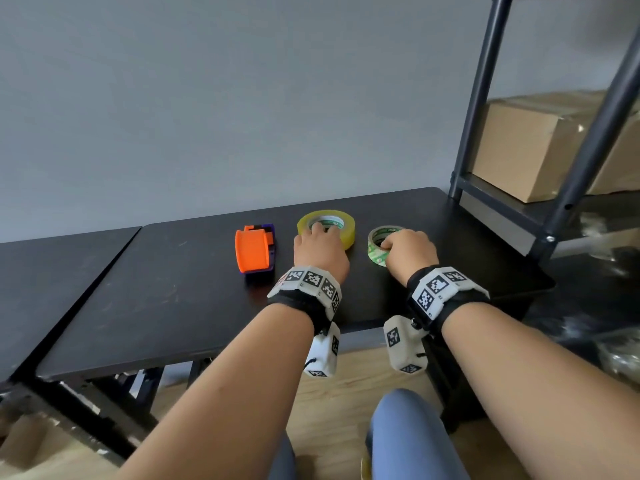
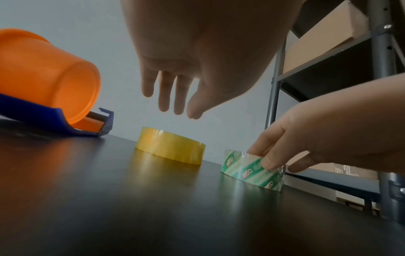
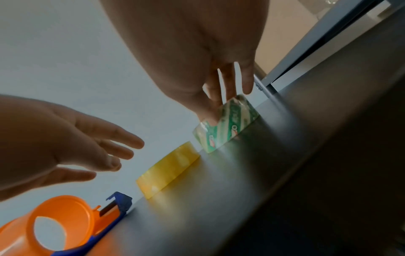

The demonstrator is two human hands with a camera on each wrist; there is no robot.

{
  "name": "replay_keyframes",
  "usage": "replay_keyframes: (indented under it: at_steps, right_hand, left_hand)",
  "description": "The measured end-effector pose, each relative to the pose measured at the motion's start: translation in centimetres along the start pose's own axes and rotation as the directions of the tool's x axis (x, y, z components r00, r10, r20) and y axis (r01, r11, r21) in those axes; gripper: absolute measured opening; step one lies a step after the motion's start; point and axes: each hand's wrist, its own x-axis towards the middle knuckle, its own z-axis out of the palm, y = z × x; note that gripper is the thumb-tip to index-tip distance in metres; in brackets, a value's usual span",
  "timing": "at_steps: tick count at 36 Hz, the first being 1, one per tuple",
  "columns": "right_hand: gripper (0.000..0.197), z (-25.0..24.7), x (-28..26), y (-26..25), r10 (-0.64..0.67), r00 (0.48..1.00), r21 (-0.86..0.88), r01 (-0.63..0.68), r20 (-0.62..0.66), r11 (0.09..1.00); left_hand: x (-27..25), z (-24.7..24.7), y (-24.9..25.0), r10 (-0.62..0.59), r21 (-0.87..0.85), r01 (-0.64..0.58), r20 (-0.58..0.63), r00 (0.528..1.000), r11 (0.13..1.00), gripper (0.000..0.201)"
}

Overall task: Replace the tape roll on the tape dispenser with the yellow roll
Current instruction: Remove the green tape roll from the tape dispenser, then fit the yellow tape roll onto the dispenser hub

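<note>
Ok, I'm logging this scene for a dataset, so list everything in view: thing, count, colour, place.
tape dispenser: one, orange drum on a blue frame, on the table left of the rolls, no roll on it.
yellow roll: one, yellow, flat on the table beside the dispenser.
green-printed roll: one, clear with green print, on the table right of the yellow roll.
table: one, black, against the grey wall; a second black top adjoins on the left.
shelf rack: one, dark metal, at the right.
cardboard box: one, brown, on the rack.
left hand: fingers straight, above the yellow roll, not gripping.
right hand: pinches the green-printed roll's rim.
</note>
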Motion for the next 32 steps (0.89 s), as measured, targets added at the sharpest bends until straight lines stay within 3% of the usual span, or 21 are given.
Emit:
replay_keyframes:
  at_steps: [5,11,19,32]
  right_hand:
    - [0.035,-0.2,0.1,-1.0,-0.064,0.994,-0.021,0.062,-0.088,0.998]
    - [0.036,-0.2,-0.1,-3.9,-0.135,0.984,0.074,0.144,-0.118,0.987]
    - [0.032,1.4,-0.5,-8.7,-0.242,0.967,0.129,0.251,-0.081,0.959]
    - [0.032,3.4,-0.3,-13.2,-0.302,0.952,0.25,0.282,0.046,0.926]
  left_hand:
    - [0.2,-0.4,-1.0,-0.016,0.02,0.017,-0.022,1.0,1.0,0.05]
    - [0.7,-1.5,-3.5,-0.051,0.031,0.054,-0.093,0.994,0.998,0.043]
    - [0.7,-2.3,-8.5,-0.164,0.133,0.188,-0.173,0.971,0.973,0.031]
    - [0.3,-3.5,-12.9,-0.229,-0.026,0.229,-0.206,0.951,0.973,0.037]
